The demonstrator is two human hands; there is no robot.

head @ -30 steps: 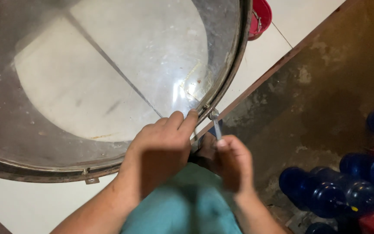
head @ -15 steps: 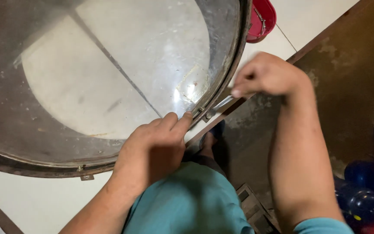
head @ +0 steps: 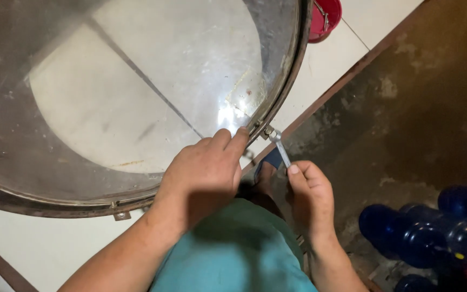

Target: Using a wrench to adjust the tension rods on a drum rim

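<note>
Fingers (head: 237,139) of my left hand (head: 204,176) press the metal drum's rim (head: 293,70), right hand (head: 312,197) clenched on wrench (head: 280,148), seated on rim-clamp bolt (head: 268,131); tightening seemingly unfinished.

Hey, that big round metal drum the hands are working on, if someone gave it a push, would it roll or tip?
The drum would probably stay rigid, since its wall and rim look like solid metal. It looks open-ended, with floor showing through it, so it may be light for its size. The left hand rests on the rim while the right hand holds a wrench there, suggesting it could shift or roll.
</note>
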